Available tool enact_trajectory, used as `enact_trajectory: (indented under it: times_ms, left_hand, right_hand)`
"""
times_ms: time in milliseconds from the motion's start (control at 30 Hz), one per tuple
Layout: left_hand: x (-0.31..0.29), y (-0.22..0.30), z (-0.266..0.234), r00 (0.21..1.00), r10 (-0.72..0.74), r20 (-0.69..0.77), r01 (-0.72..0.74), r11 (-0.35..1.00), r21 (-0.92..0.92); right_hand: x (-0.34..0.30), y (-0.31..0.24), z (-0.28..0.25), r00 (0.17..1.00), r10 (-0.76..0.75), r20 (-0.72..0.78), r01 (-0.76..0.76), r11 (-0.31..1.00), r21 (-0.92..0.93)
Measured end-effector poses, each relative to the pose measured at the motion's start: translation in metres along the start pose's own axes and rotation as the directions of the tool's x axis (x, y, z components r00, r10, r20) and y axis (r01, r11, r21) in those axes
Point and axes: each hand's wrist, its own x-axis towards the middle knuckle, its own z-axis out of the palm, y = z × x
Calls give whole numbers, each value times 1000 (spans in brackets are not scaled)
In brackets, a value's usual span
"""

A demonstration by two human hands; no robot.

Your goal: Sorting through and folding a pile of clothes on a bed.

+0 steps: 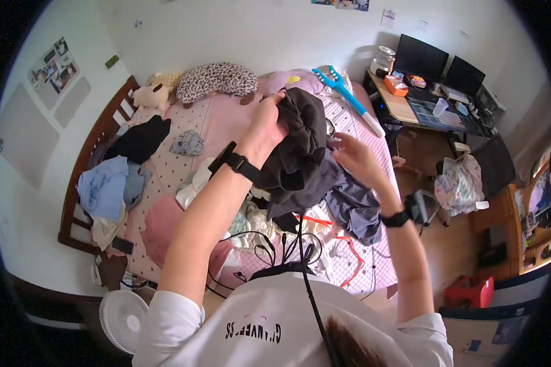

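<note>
Over the bed I hold up a bunched dark grey garment. My left hand is closed on its upper left edge, and the cloth hangs down in folds. To the right of the garment, my right hand has its fingers bent together at a small pale thing and a dark loop, too small to make out. Below it lies a blue-grey garment on the bed. White and cream clothes lie in a heap under the held garment, partly hidden by it and my arms.
More clothes, including a light blue shirt and a black garment, lie at the bed's left. Black cables hang in front of me. A blue-and-white long-handled tool lies beyond. A desk stands right, a fan lower left.
</note>
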Motion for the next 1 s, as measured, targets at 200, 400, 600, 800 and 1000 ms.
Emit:
enact_trajectory:
  times_ms: [200,400,600,800,1000]
  left_hand:
    - [-9,10,16,994,113,15,-112,993,-48]
    - [-38,35,37,959,263,102,-252,962,-108]
    - [-69,73,35,899,368,237,-335,927,-167]
    - [-75,79,-2,960,224,169,-241,967,88]
    - [-76,17,-12,807,501,311,-313,-83,946]
  right_hand:
    - [-25,0,55,966,-146,-213,112,980,-162]
    - [6,39,77,863,-310,-399,92,873,-479]
    - [48,34,20,907,68,-415,-19,992,122]
    - [71,-89,-24,965,184,-186,31,626,779]
    - [75,-161,-11,971,144,-193,-6,814,580]
